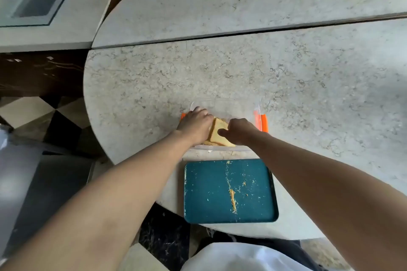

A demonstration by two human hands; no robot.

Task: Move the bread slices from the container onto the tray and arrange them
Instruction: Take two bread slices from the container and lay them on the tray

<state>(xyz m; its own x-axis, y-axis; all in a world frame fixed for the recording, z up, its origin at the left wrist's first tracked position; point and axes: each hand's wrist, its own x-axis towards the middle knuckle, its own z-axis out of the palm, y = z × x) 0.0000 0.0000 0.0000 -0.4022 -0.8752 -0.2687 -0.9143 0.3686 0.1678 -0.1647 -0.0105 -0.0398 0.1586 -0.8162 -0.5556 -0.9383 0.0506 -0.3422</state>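
Observation:
A clear plastic container (222, 105) with orange clips stands on the marble counter, just beyond a teal tray (259, 196). Inside it lies a stack of tan bread slices (218, 133). My right hand (239, 131) pinches the top slice, thumb on its face, and tilts it up. My left hand (196, 124) rests inside the container against the left side of the stack; whether it grips anything is hidden. The tray holds no bread, only scattered crumbs in a line down its middle.
The marble counter (308, 86) is rounded, with its curved edge to the left of the container and tray. A raised second slab (242, 2) lies behind a seam. A checkered floor (44, 112) shows at the left. The tray overhangs close to the counter's near edge.

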